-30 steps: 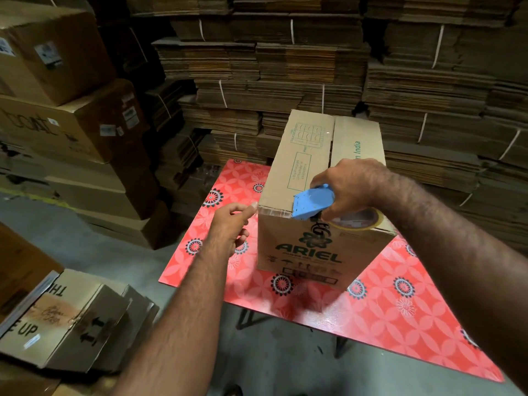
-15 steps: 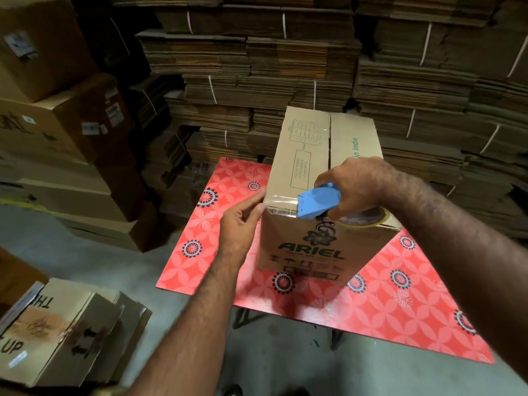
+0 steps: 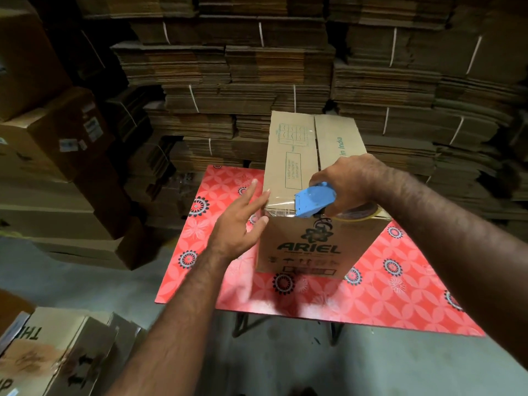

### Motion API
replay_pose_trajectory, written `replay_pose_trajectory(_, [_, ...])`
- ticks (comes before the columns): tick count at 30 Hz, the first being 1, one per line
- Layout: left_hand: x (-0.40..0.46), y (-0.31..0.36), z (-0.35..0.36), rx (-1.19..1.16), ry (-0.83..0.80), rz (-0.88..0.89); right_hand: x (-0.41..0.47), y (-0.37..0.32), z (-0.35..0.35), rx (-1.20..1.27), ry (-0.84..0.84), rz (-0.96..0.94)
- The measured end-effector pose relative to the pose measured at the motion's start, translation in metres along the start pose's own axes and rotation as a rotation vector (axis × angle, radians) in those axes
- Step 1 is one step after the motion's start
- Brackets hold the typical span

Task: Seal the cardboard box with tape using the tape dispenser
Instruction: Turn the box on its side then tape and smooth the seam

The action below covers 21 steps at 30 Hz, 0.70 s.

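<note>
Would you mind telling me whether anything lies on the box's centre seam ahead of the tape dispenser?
Nothing visible does. The seam runs bare from the dispenser, gripped by the right hand, to the far edge; the left hand is at the box's left side.

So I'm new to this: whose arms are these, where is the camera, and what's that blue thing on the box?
There is no robot here. A person wears a camera on the head, so this single view looks down along their own arms. The right hand grips a blue tape dispenser at the near top edge of the cardboard box printed ARIEL. The left hand is open, its straight fingers against the box's left corner. The box stands on a table with a red flowered top. Behind are stacks of flattened cartons.
</note>
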<state>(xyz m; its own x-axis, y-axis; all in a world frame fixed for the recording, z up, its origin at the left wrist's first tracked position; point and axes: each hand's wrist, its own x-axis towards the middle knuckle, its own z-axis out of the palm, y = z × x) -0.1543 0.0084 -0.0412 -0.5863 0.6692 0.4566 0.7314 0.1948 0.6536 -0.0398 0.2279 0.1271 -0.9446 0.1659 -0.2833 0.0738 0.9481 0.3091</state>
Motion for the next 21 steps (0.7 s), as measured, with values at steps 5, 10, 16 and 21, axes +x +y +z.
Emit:
replay_pose_trajectory(5, [0.034,0.018,0.004,0.049,-0.202,0.072,0.001,-0.003,-0.005,-0.029,-0.042,0.021])
replay_pose_trajectory(10, [0.034,0.012,0.015,0.385,-0.249,0.166,0.001,-0.003,-0.008,-0.009,-0.058,-0.004])
replay_pose_trajectory(16, [0.028,0.008,0.012,0.615,-0.263,0.149,0.007,0.004,-0.003,-0.032,-0.061,-0.049])
replay_pose_trajectory(21, [0.027,0.007,0.012,0.667,-0.285,0.116,-0.007,0.027,0.009,-0.053,-0.023,-0.085])
